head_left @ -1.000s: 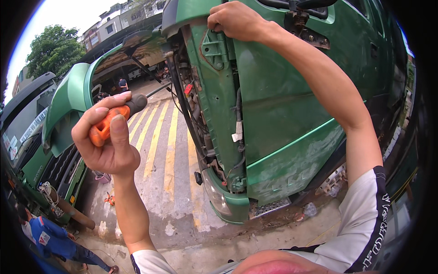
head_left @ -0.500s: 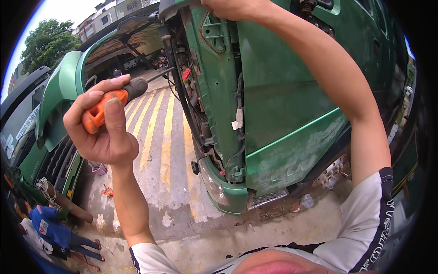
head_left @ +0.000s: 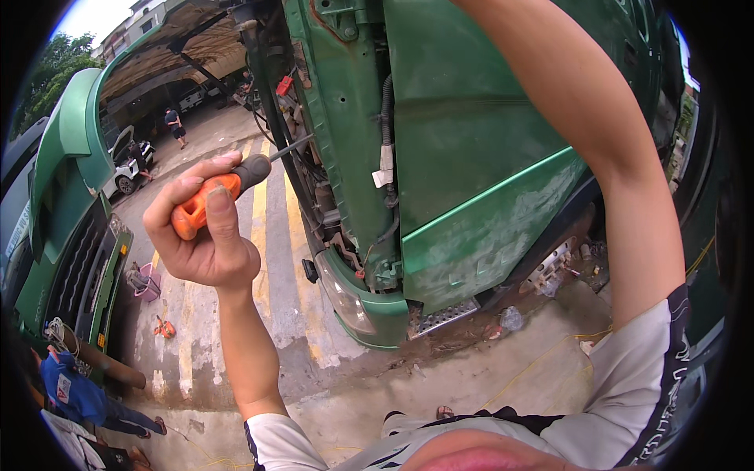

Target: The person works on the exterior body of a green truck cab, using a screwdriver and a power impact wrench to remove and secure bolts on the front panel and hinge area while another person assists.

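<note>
My left hand (head_left: pixel 216 263) is wrapped round the orange and dark grey handle of a screwdriver (head_left: pixel 228 185). Its thin metal shaft slants up to the right, and the tip overlaps the front edge of a green truck cab (head_left: pixel 471 118); whether it touches cannot be told. My right arm (head_left: pixel 581 86) reaches up across the cab's side, with the hand beyond the top edge of the picture. Between them runs the cab's exposed front pillar (head_left: pixel 345 141), with a ribbed black hose (head_left: pixel 387 110), a white tag (head_left: pixel 382 177) and a red part (head_left: pixel 284 85) near it.
At left stands another green vehicle front (head_left: pixel 75 275) with a raised curved panel (head_left: pixel 67 157). A person in blue (head_left: pixel 75 385) is at the lower left. On the ground are a pink bucket (head_left: pixel 147 284), an orange object (head_left: pixel 163 327) and a yellow cord (head_left: pixel 542 357). A perforated step (head_left: pixel 444 318) juts below the cab.
The whole view has shifted, with the cab now higher and further left. My right hand has passed out of the top edge. My left hand still grips the screwdriver, closer to the cab in the picture.
</note>
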Tool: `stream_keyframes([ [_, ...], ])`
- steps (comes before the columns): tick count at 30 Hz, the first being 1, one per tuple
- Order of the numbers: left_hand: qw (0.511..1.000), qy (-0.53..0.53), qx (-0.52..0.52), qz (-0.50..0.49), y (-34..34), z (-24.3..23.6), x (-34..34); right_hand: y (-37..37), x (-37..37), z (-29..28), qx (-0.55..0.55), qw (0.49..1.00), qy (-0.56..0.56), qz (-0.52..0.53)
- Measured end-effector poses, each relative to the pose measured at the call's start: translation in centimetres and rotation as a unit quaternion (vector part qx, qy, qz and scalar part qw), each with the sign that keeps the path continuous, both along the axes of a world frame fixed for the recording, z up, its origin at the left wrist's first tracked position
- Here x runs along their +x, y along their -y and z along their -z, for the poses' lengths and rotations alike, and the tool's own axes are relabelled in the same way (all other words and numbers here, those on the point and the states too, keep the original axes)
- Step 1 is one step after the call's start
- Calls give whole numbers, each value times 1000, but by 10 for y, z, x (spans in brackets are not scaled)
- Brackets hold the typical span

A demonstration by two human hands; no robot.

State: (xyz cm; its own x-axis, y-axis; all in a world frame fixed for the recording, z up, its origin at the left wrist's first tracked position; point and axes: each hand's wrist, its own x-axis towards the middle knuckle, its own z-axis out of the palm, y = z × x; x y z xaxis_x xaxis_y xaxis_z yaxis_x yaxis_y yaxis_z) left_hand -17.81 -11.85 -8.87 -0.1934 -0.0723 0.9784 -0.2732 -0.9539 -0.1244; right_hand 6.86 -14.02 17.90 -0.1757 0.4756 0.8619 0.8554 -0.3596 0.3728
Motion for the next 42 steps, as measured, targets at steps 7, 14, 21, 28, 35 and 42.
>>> stream_keyframes([
  [7, 996, -12, -35, 84, -52, 38, -10, 1, -13, 13, -39, 995, 29, 85],
  [14, 979, -103, -94, 150, -107, 89, -43, 2, -23, 34, 46, 987, -41, 149],
  [21, 925, -86, -265, 257, -104, 184, -79, -1, -32, 43, 145, 970, -171, 97],
  [28, 843, -118, -462, 248, -82, 296, -123, -12, -40, 53, 176, 964, -196, 23],
  [35, 807, -115, -532, 229, -49, 332, -142, -17, -35, 59, 165, 983, -78, 32],
  [42, 778, -108, -563, 258, -20, 342, -134, -16, -8, 61, 140, 984, 11, 105],
])
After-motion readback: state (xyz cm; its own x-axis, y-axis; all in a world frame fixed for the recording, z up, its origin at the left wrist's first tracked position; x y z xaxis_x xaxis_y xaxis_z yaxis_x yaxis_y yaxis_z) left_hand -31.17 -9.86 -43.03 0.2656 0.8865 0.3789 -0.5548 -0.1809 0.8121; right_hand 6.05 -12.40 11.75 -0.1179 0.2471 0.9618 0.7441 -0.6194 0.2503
